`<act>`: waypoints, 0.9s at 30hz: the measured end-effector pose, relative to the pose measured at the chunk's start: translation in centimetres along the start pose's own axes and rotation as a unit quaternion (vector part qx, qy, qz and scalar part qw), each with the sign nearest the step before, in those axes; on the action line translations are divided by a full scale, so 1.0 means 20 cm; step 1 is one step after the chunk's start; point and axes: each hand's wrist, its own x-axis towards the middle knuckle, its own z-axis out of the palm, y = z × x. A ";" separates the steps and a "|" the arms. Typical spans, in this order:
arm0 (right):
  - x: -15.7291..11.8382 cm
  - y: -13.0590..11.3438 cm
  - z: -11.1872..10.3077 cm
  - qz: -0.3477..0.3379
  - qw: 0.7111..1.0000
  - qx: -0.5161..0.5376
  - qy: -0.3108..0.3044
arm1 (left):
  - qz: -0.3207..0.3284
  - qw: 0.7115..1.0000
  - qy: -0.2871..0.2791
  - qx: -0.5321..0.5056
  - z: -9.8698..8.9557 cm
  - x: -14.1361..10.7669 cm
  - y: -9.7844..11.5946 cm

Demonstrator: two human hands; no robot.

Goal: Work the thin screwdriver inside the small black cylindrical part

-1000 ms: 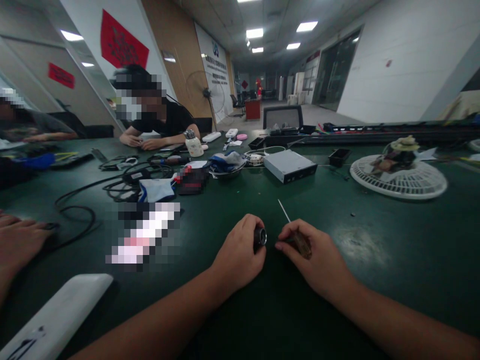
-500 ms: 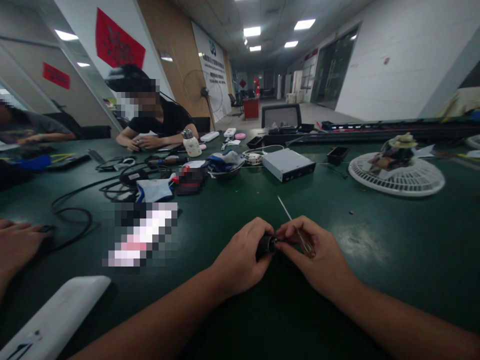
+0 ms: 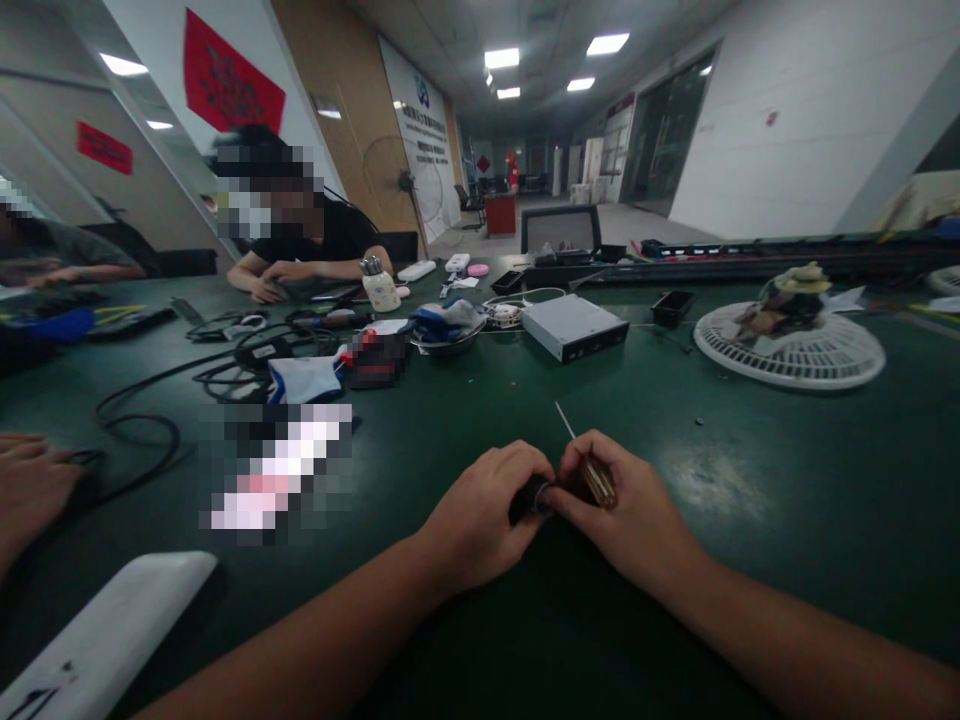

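Observation:
My left hand [image 3: 487, 515] is closed around a small dark cylindrical part [image 3: 527, 498], whose round end faces right. Fingers cover most of it, so its exact kind does not show. In my right hand [image 3: 619, 500] lies a screwdriver [image 3: 598, 482] with a clear amber handle. Its thin metal shaft points up and away to the left, clear of the dark part. The right thumb and fingertips touch the round end of the dark part. Both hands are just above the green table [image 3: 465, 420], close together.
A white fan grille with a motor [image 3: 791, 345] lies at the right. Ahead is a silver disc drive [image 3: 574, 326]. Cables, a bowl with cloth [image 3: 448, 325] and a bottle [image 3: 380, 285] stand left of it. Another person's hand [image 3: 34, 485] rests at the left edge, near a white casing [image 3: 112, 630].
The right hand has shifted slightly left, with its thumb now over the end of the dark part. The screwdriver has moved with it. The view has shifted a little.

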 end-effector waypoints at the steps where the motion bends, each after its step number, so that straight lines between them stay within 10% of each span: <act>1: 0.00 0.00 0.00 -0.003 1.000 0.005 -0.002 | -0.010 1.000 0.015 0.004 0.01 0.00 0.00; 13: -0.06 0.01 -0.04 -0.167 0.974 0.143 0.042 | -0.181 0.975 0.129 0.000 0.03 0.00 -0.04; 27: -0.05 -0.03 -0.03 -0.192 0.975 0.108 -0.024 | -0.088 0.991 0.091 0.042 0.02 0.01 -0.04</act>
